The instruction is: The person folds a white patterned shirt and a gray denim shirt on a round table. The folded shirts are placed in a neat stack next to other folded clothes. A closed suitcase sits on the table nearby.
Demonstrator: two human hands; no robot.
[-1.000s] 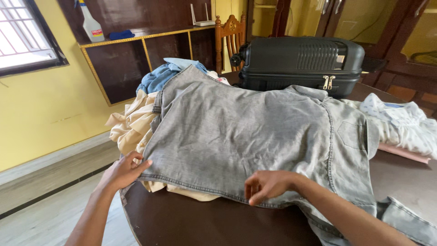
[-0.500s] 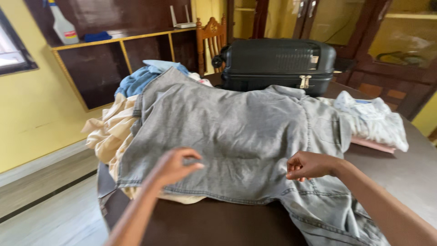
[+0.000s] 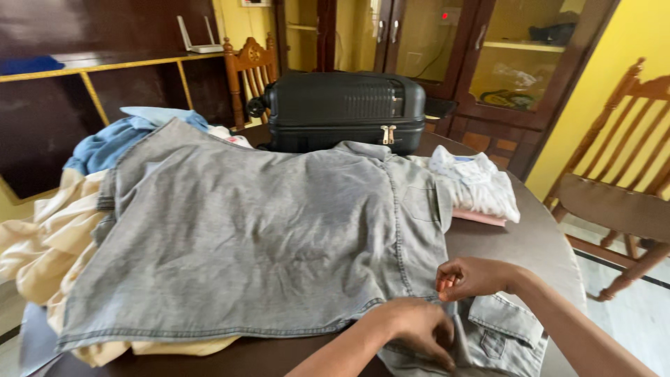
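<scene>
A grey denim shirt [image 3: 258, 230] lies spread over a heap of clothes on a dark round table [image 3: 537, 244]. My left hand [image 3: 412, 329] presses down on the shirt's lower hem at the near edge, fingers curled over the cloth. My right hand [image 3: 469, 278] pinches the shirt's side seam just to the right of it, above a folded-under part with a pocket flap [image 3: 499, 331]. Both hands sit close together at the shirt's near right corner.
A black hard suitcase [image 3: 345, 112] lies at the table's far side. White folded clothes [image 3: 474, 185] rest to the right of the shirt, cream and blue garments [image 3: 42, 244] to the left. A wooden chair [image 3: 618, 195] stands at right, another chair [image 3: 248, 70] behind.
My view has swung to the right. My left hand moved from the shirt's left hem corner across to the right, beside my right hand, which also shifted right along the hem.
</scene>
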